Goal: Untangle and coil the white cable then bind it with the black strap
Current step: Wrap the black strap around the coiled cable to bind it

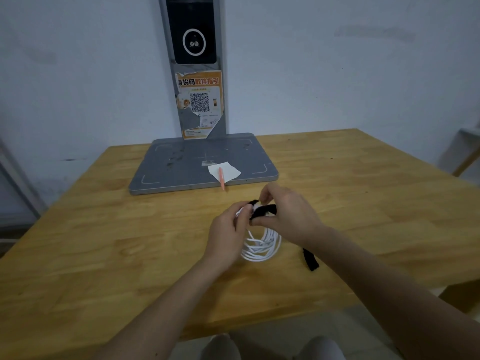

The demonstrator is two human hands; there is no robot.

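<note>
The white cable (262,245) hangs as a coil of several loops over the wooden table (104,242), its top end gathered between my two hands. My left hand (228,229) grips the top of the coil from the left. My right hand (288,214) pinches the black strap (263,211), which lies across the top of the coil between the hands. The strap's loose end (310,259) shows below my right wrist, resting on the table. Where the strap meets the cable is partly hidden by my fingers.
A grey scanner stand (202,165) with a flat base and upright post sits at the table's far side. A white paper slip (224,171) and an orange pen (222,180) lie on its front edge. My knees show below the table's near edge.
</note>
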